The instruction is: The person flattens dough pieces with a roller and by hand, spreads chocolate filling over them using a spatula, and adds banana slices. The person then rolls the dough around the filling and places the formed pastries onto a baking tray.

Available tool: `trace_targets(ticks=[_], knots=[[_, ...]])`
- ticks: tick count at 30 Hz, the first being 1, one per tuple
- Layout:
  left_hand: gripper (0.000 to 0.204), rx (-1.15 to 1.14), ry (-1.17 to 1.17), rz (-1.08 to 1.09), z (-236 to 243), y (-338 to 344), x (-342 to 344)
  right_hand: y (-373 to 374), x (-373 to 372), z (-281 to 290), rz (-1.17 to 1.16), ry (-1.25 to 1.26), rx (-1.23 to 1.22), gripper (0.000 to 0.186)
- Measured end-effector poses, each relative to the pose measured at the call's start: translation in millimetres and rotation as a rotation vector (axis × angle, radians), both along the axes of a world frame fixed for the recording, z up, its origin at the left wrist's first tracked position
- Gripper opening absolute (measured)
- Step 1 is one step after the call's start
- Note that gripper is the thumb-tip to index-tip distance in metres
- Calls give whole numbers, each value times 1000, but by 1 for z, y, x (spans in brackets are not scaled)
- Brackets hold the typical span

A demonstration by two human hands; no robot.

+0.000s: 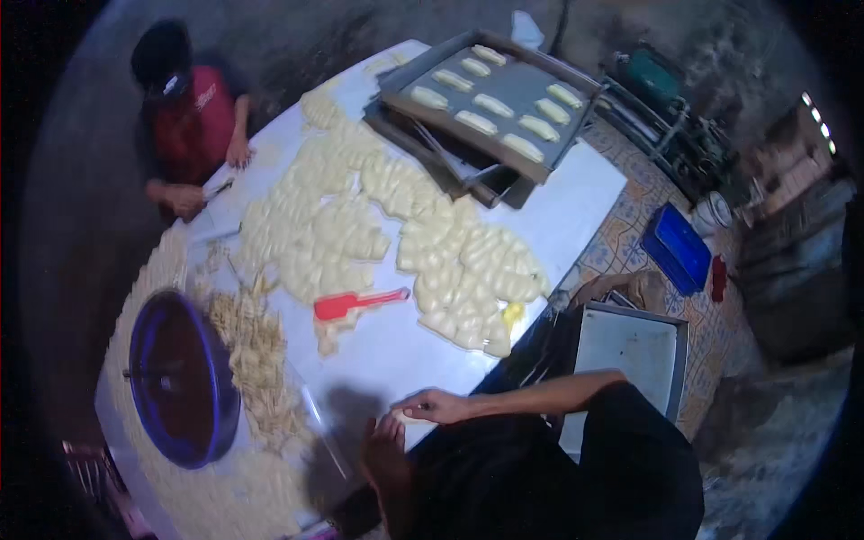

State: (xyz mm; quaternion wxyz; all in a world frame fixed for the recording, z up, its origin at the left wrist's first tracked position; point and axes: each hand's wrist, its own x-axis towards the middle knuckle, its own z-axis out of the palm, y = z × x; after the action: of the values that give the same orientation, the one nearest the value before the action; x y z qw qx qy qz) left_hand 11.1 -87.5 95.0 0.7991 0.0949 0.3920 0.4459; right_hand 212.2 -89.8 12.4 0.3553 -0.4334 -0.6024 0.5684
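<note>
At the near edge of the white table, my right hand and my left hand meet with bent fingers. Between them shows a small pale piece of dough, gripped by both and mostly hidden by the fingers. Beyond my hands lies a red flat-bladed tool with a long handle, beside a scrap of dough. Many soft, pale dough pieces are packed close together across the middle of the table. A small yellow lump sits at their right edge.
A baking tray with several spaced dough pieces rests on other trays. A purple-rimmed basin stands left, next to a heap of dough strips. Across the table a person in red holds a blade. A tray and blue crate are right.
</note>
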Motion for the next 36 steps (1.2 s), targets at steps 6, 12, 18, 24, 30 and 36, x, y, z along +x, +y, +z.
trace_targets(ticks=[6,12,18,24,30,36], knots=[[45,319,448,78,68,41,73,13,105,51,20,1588,-815,57],[36,938,1742,52,-42,43,82,128,379,212,-692,-39,93,47],[28,1230,2232,65,-87,21,73,279,583,201,-929,-713,427,43],[27,1197,2302,96,-60,27,112,314,662,104,-678,-1261,556,72],[29,856,2158,-19,-131,31,68,286,652,138,-746,-984,180,79],[40,641,1351,264,-122,12,62,182,552,185,-1092,-588,370,61]])
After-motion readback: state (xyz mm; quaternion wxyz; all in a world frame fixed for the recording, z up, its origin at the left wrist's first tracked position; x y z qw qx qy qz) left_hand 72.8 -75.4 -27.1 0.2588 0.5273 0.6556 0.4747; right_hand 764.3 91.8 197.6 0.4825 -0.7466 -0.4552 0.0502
